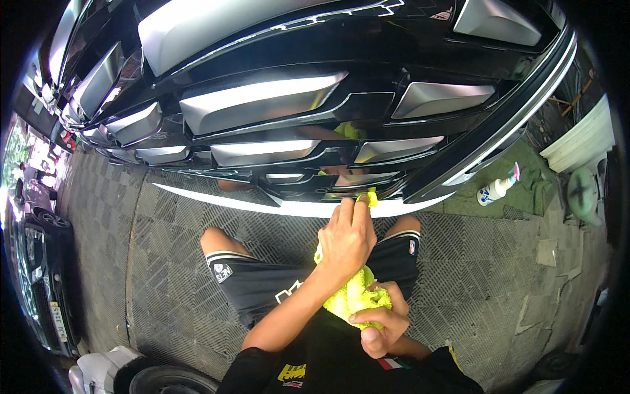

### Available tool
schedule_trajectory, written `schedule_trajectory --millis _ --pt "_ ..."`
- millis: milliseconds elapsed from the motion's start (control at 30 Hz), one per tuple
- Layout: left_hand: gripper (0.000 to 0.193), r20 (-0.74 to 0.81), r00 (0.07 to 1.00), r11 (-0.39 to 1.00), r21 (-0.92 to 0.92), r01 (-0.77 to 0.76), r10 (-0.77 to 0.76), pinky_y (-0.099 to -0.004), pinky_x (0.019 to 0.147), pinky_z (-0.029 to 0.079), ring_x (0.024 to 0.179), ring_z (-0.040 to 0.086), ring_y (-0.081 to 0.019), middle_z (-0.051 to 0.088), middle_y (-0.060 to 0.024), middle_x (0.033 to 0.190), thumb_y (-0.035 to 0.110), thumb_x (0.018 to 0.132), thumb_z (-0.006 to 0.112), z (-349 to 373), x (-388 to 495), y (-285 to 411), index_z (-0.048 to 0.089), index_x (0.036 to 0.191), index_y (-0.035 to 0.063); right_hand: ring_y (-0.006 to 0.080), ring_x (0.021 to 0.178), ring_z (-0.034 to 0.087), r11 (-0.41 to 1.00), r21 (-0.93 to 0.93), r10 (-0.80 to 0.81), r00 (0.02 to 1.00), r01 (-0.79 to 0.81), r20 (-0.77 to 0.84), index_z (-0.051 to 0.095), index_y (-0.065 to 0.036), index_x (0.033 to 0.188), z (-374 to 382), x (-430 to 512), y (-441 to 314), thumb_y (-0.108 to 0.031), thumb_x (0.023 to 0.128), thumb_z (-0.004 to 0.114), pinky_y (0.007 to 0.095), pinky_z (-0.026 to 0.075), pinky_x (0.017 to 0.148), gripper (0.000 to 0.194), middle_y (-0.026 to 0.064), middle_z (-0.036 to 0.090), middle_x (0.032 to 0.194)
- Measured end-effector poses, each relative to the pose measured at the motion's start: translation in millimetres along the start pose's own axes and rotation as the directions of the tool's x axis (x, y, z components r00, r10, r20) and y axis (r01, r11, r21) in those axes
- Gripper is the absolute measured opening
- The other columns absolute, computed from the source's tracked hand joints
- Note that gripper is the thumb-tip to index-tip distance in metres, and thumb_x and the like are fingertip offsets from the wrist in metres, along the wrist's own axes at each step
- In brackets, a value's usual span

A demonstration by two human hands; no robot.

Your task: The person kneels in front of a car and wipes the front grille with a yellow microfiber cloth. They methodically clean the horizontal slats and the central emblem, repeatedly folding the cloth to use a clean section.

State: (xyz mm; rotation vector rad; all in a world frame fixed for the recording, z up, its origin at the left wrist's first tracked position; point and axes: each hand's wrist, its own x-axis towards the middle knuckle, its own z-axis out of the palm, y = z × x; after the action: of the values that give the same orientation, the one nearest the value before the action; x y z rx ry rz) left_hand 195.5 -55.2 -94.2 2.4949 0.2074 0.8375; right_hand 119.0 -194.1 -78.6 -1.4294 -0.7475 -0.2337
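Observation:
A glossy black car grille (364,64) with silver inserts fills the upper view, above a white bumper lip (236,203). My left hand (347,239) reaches up to the lip and the black trim just over it, its fingertips pinching a small yellow-green piece of cloth (373,198). Nearer my body, my right hand (386,320) grips a bunched yellow-green microfiber cloth (354,298). Part of this cloth passes beneath my left wrist. Whether both pieces are one cloth cannot be told.
A white spray bottle (492,192) lies on a green mat (526,187) at right, near a pale curved panel (581,133). Patterned tiles (467,276) cover the floor. A dark car (42,276) stands far left; a tire (170,381) shows at lower left.

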Motion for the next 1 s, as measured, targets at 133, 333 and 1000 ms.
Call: schedule_trajectory --millis 133,333,1000 --pt "0.018 -0.046 0.999 0.999 -0.04 -0.025 0.023 -0.046 0.051 0.053 0.072 0.066 -0.0363 0.056 -0.0148 0.089 0.005 0.091 0.071 8 3 4 0.06 0.105 0.0008 0.0305 0.078 0.071 0.999 -0.043 0.007 1.0 -0.006 0.014 0.082 -0.007 0.092 -3 0 -1 -0.038 0.087 0.067 0.037 0.058 0.07 0.034 0.0284 0.066 0.104" --pt "0.019 -0.084 0.993 0.997 -0.01 -0.081 0.08 -0.0404 0.048 0.055 0.075 0.063 -0.0288 0.052 -0.0122 0.091 0.006 0.089 0.07 22 3 3 0.059 0.105 0.0012 0.032 0.078 0.07 0.998 -0.06 0.021 1.0 -0.021 -0.012 0.082 -0.008 0.09 -4 0 1 -0.039 0.088 0.067 0.0376 0.058 0.07 0.035 0.0287 0.065 0.104" --pt "0.022 0.43 0.827 0.65 0.519 -0.555 0.363 -0.0273 0.049 0.055 0.077 0.061 -0.0181 0.054 -0.0067 0.092 0.016 0.077 0.071 -61 11 -50 0.061 0.093 0.0048 0.0311 0.074 0.071 1.0 -0.008 -0.026 0.989 0.027 0.146 0.082 -0.007 0.092 18 9 -2 -0.037 0.087 0.069 0.0364 0.058 0.068 0.033 0.0278 0.066 0.101"
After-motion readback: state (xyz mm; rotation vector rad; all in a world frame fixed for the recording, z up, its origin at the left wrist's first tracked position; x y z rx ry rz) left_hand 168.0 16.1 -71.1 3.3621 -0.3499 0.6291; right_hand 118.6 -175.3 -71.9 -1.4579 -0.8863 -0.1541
